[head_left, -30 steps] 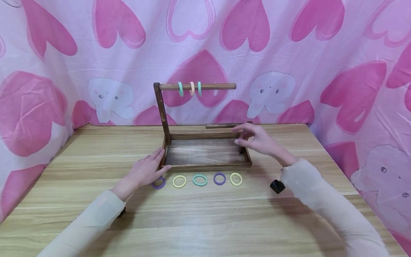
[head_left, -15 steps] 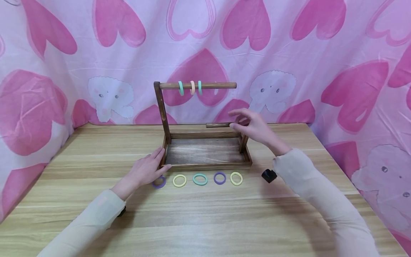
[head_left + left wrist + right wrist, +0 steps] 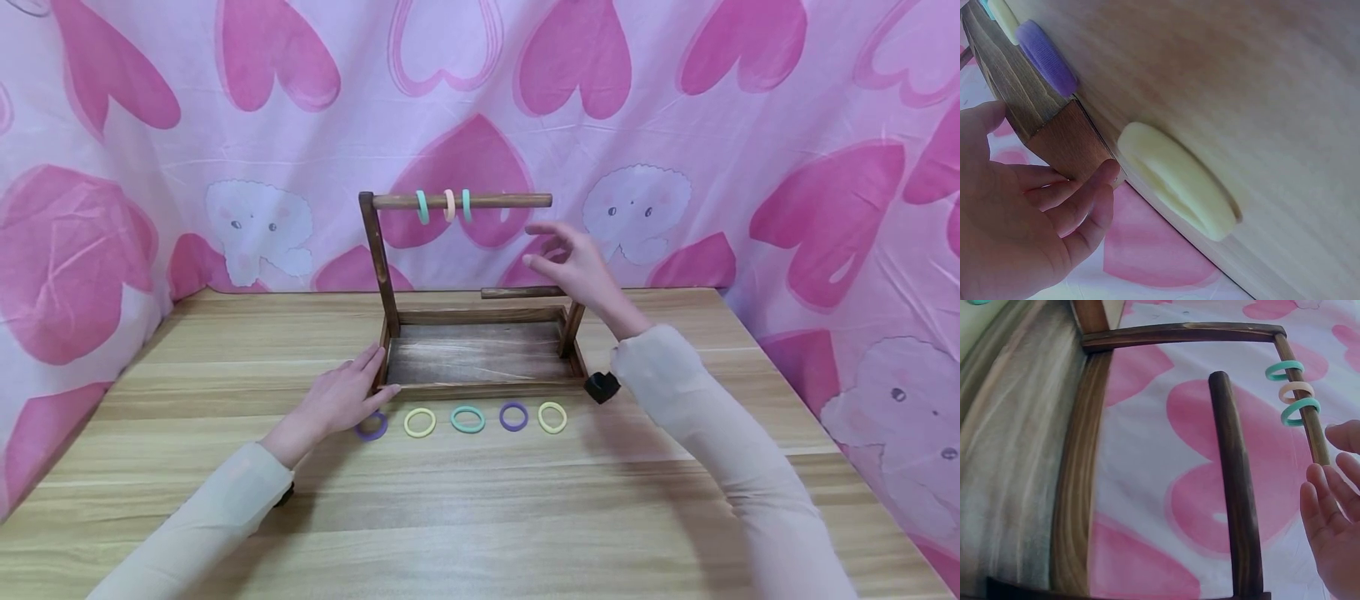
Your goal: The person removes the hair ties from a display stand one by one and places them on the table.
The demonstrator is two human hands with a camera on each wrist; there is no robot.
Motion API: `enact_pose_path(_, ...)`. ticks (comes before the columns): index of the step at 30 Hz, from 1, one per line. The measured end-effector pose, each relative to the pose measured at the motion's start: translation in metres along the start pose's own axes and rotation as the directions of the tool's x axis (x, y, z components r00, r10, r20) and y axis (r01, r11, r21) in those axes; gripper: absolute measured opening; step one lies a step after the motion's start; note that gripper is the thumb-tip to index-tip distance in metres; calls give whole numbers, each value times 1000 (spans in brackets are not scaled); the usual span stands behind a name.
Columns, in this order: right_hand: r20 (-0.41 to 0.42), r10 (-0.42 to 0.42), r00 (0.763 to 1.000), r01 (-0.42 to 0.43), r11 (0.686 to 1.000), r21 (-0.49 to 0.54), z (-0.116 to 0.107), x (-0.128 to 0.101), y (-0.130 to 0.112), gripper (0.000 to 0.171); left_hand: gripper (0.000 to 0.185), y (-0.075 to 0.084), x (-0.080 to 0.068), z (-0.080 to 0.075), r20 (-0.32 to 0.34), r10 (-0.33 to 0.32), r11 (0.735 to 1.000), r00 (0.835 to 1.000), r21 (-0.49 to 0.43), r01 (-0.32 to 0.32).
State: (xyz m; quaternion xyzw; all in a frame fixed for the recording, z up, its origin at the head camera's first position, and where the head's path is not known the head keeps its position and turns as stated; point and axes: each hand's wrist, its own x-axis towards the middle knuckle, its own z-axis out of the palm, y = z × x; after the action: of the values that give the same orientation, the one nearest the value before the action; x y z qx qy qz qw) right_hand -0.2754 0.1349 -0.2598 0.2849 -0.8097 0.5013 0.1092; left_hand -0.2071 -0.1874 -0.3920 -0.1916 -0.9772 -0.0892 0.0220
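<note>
A dark wooden stand has a shallow tray [image 3: 480, 387] and two rods at different heights. Two mint hair ties and a peach hair tie [image 3: 449, 205] hang on the upper rod [image 3: 517, 201]. My left hand [image 3: 341, 400] rests against the tray's front left corner, with its thumb along the front wall. My right hand [image 3: 577, 262] holds nothing. Its bent fingers and thumb are apart, above the lower rod [image 3: 517, 292] and near the upper rod's free end. Beside the left hand lies a purple hair tie [image 3: 372, 427], partly covered in the head view.
In front of the tray, a row continues with a yellow hair tie [image 3: 420, 422], a mint hair tie [image 3: 468, 419], a second purple hair tie [image 3: 513, 417] and another yellow hair tie [image 3: 552, 417]. The left wrist view shows a further yellow hair tie [image 3: 1175, 181]. A heart-patterned cloth [image 3: 660, 133] stands behind.
My right hand has risen from the lower rod's right end, moving up and slightly left towards the upper rod's tip. The left hand and the hair ties have stayed put.
</note>
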Motion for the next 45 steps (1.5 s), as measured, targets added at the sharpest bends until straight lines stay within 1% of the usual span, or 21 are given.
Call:
enact_pose_path(7,-9,-10,1000,11,1000,19,2,18,-4,48,72,0,0,-1,7,-3,1000,1000,-4,3)
enact_pose_path(14,-1,-2,1000,2,1000,22,5,42,13,54,72,0,0,-1,8,-5,1000,1000,-2,5)
enact_pose_path(16,-1,2,1000,-2,1000,19,7,48,13,55,72,-1,0,-1,9,-6,1000,1000,-2,6)
enact_pose_path(19,18,23,1000,-24,1000,17,8,54,7,56,72,-1,0,-1,13,-7,1000,1000,-3,7)
enact_pose_path(22,53,71,996,-72,997,12,9,55,-8,58,72,-1,0,-1,14,-6,1000,1000,-3,6)
enact_pose_path(24,78,89,993,-89,996,3,9,55,-19,59,72,-1,0,0,15,-5,1000,1000,-3,5)
enact_pose_path(27,109,102,989,-102,995,-7,11,55,-31,59,72,-1,0,0,16,-5,1000,1000,-3,5)
enact_pose_path(30,127,104,986,-106,994,6,12,59,-33,57,72,-2,0,1,16,-5,1000,1000,-2,5)
enact_pose_path(34,108,91,990,-94,995,15,14,68,-24,51,73,-2,0,1,16,-5,1000,1000,1,5)
enact_pose_path(39,53,68,996,-65,997,-45,16,79,-10,47,72,-1,1,0,19,-7,1000,1000,0,7)
enact_pose_path(43,24,36,999,-34,998,-61,16,84,-8,47,72,0,1,-1,21,-11,1000,1000,-1,11)
enact_pose_path(45,17,18,1000,-16,996,-84,16,86,-9,47,72,1,1,-2,24,-13,1000,1000,1,13)
